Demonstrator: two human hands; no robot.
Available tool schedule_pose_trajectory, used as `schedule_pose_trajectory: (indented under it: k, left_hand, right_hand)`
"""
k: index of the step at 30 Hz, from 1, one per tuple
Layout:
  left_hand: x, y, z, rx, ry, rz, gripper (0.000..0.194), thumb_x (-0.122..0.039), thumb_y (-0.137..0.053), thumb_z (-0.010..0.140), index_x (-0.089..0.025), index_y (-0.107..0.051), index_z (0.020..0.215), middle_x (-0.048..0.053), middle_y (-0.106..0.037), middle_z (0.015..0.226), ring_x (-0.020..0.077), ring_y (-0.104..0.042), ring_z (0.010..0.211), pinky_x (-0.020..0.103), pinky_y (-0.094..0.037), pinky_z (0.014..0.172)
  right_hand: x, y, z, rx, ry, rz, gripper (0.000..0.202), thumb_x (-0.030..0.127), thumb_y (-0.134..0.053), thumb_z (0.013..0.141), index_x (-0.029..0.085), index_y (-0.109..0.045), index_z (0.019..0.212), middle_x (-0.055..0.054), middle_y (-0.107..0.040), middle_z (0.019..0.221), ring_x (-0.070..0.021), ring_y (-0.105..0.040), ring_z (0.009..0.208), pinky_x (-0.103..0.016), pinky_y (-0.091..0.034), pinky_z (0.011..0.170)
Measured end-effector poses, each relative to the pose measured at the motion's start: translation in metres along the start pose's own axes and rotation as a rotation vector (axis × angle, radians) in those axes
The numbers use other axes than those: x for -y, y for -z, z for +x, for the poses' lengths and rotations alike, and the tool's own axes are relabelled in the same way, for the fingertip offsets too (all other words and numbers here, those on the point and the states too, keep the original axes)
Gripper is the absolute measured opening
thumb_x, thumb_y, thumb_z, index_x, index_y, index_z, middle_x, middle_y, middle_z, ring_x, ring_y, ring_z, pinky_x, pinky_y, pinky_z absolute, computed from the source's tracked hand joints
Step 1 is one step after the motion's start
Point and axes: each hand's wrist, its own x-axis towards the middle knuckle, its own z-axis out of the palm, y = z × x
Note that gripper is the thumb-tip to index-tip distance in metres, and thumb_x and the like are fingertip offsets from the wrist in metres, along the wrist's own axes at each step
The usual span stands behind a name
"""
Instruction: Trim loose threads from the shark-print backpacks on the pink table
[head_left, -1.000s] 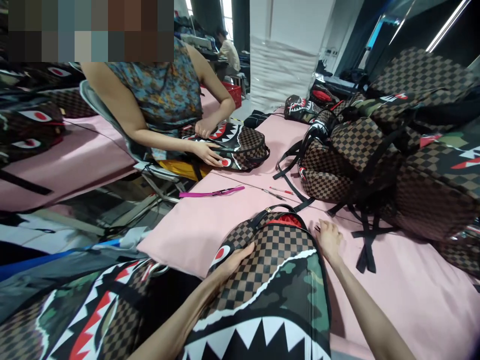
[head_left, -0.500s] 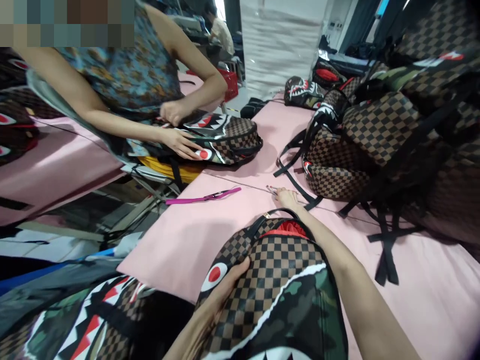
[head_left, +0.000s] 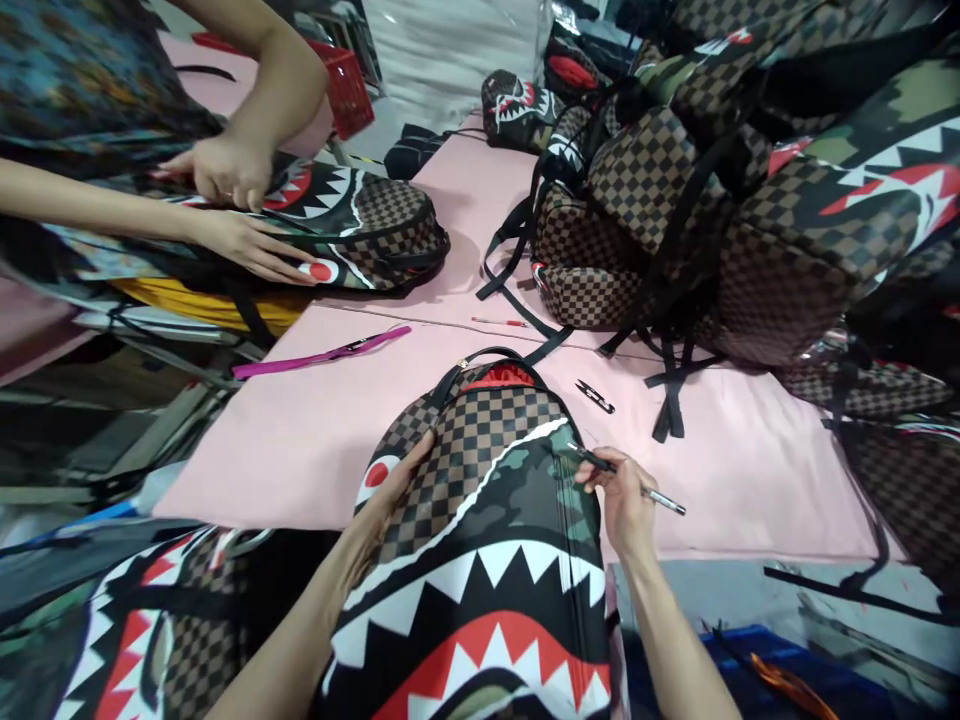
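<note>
A backpack (head_left: 480, 470) with brown-and-black checks, camouflage and a shark-mouth print lies in front of me, its top partly unzipped over red lining. My left hand (head_left: 401, 480) grips its left side, the thumb on the checked front and the other fingers hidden behind. In my right hand (head_left: 621, 495) is a black and silver pen (head_left: 664, 499), its tip close to the zip on the bag's right side. Black thread snips (head_left: 595, 396) lie on the pink table (head_left: 720, 470) just beyond that hand. Farther off rests a thin red pen (head_left: 499, 321).
A heap of similar backpacks (head_left: 645, 200) with dangling black straps fills the back right. Across the table, a co-worker's hands (head_left: 240, 235) press on another backpack (head_left: 397, 215). A magenta strap (head_left: 322, 357) lies left, and another bag (head_left: 202, 620) sits at lower left.
My right hand has come back from the far part of the table to the backpack's right side, now with a pen in it. My left hand stays on the bag. The view has shifted.
</note>
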Motion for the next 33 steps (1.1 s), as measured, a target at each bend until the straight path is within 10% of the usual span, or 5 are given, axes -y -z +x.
schedule_pose_trajectory:
  k: [11, 33]
  left_hand:
    - [0.006, -0.002, -0.007, 0.076, -0.028, -0.028, 0.044, -0.042, -0.047, 0.088, -0.013, -0.054, 0.121, 0.012, -0.071, 0.087, 0.021, -0.069, 0.077, 0.031, -0.056, 0.075]
    - [0.006, 0.004, -0.004, 0.069, -0.012, -0.02, 0.044, -0.042, -0.054, 0.084, -0.012, -0.057, 0.117, 0.012, -0.071, 0.089, 0.0216, -0.068, 0.082, 0.03, -0.056, 0.078]
  right_hand:
    - [-0.005, -0.017, -0.021, -0.087, 0.051, -0.536, 0.023, 0.039, -0.058, 0.08, 0.018, -0.058, 0.072, 0.002, -0.057, 0.057, -0.0129, -0.051, 0.049, -0.022, -0.039, 0.047]
    - [-0.007, -0.019, -0.021, -0.058, 0.138, -0.608, 0.019, 0.035, -0.058, 0.083, 0.018, -0.059, 0.073, 0.002, -0.058, 0.058, -0.0129, -0.052, 0.049, -0.023, -0.04, 0.048]
